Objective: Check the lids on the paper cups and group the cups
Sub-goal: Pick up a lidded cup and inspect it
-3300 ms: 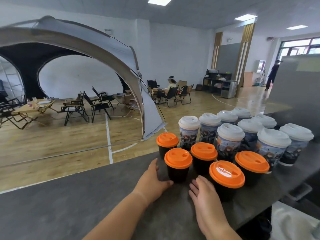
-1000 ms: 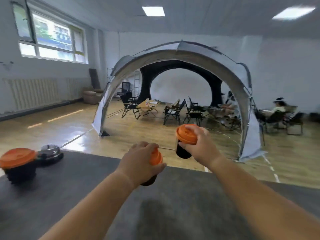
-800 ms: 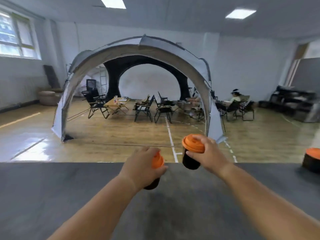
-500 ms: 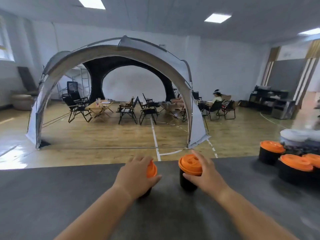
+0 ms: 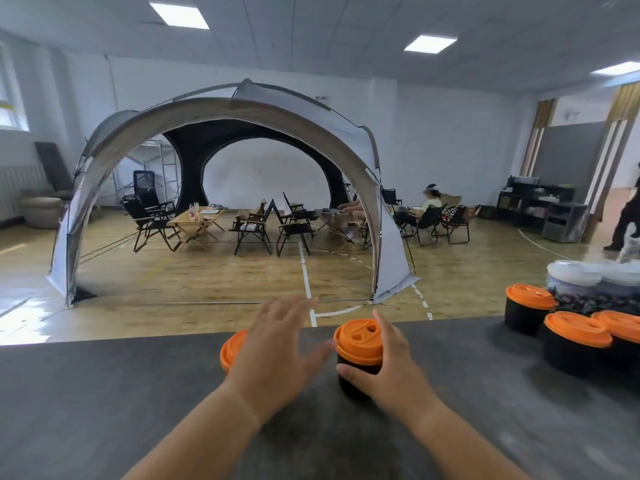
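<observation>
Orange-lidded cup gripped by right hand; left hand spread over second cup.

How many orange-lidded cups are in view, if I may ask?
5 cups: one behind the left hand, one in the right hand, three at far right; others may be out of frame.

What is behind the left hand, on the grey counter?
Only the left edge of an orange lid shows past the left hand. The rest of the lid and whatever it sits on are covered, so I cannot tell whether the hand touches them.
</observation>
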Demonstrator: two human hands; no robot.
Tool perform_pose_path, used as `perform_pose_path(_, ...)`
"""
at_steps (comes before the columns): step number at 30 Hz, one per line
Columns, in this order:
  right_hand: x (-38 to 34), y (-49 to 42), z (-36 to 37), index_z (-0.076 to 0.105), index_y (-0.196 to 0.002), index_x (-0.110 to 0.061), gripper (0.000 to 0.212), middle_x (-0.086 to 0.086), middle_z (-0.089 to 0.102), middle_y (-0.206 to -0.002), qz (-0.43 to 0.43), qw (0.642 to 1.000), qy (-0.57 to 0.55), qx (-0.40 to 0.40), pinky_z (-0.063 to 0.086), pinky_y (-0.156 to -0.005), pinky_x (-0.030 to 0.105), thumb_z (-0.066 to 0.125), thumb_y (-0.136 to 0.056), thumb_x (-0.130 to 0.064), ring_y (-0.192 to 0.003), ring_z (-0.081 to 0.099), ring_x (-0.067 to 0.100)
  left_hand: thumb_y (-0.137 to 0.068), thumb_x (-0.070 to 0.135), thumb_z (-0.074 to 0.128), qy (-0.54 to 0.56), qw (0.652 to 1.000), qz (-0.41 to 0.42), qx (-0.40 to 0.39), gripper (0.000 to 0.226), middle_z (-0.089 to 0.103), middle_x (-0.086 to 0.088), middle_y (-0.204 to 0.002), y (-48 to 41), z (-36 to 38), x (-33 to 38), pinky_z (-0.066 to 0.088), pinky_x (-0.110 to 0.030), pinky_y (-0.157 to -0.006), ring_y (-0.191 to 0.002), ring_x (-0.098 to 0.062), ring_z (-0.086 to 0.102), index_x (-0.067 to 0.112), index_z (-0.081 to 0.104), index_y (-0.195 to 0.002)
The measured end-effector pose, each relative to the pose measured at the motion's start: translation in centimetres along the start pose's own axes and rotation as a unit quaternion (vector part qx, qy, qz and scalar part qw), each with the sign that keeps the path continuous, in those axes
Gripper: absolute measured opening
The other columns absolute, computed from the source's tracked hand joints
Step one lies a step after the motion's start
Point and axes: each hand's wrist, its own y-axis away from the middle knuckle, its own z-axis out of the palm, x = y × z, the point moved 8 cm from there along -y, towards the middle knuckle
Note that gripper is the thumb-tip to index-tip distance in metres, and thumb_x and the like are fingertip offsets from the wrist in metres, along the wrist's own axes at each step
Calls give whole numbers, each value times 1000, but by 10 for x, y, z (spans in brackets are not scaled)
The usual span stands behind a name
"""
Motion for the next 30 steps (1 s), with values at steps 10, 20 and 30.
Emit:
perform_pose_path(10,40,-19,-17,44,-143,-28,56,-6,55,-138,115,957,-265,42,36,-113,41,37,-96,-58,-125,53,12,-89,56,42,507,835,-206,51,48,41,16,-142,8,102,17,29,-27,-112,-131,0,38,41,36,-134)
perform_pose_path(20,39,-67,0,74,-97,-11,25,11,74,-96,243,908,-340,-36,55,-88,40,57,-95,-29,-93,69,26,-85,60,46,490,858,-153,-12,33,55,26,-120,-7,120,16,41,-19,-99,-110,15,50,50,46,-117)
perform_pose_path(30,43,-68,17,73,-87,-12,20,10,71,-83,279,866,-401,-105,54,-79,36,59,-94,-24,-81,67,23,-87,54,46,527,835,-155,-26,27,59,30,-113,-9,120,19,40,-9,-86,-104,20,51,50,48,-114)
